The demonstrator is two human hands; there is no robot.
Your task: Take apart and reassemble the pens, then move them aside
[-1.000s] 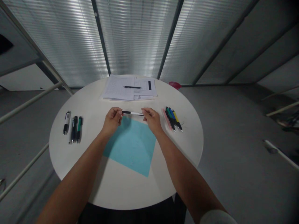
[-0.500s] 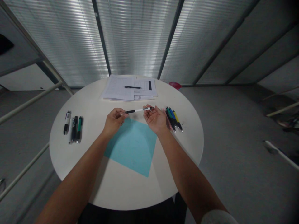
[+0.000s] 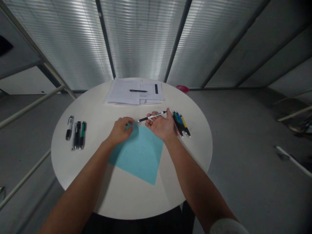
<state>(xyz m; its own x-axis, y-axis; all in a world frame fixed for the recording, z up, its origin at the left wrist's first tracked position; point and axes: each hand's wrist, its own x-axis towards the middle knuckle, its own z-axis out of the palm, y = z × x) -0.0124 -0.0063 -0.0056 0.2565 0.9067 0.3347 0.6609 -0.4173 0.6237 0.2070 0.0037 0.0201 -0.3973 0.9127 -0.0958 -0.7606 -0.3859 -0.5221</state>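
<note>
A white and black pen [image 3: 156, 115] lies across the fingers of my right hand [image 3: 162, 126], which is turned palm up and holds it above the table. The pen's black, metal-tipped end points left, toward my left hand [image 3: 121, 130]. That hand is empty, its thumb and fingers apart and curved, over the upper left corner of a turquoise sheet [image 3: 138, 154]. Just right of my right hand, several pens [image 3: 181, 123] with green, blue and yellow barrels lie side by side, partly hidden by the hand.
On the left of the round white table [image 3: 131, 203] lies another group of pens [image 3: 77, 135]. At the back, a stack of printed papers [image 3: 124, 91] carries a black pen [image 3: 138, 91]. A pink object [image 3: 182, 88] shows beyond the far edge.
My left hand has let go of the pen and drawn slightly down. The pen has shifted right and now rests in my right hand, tilted more.
</note>
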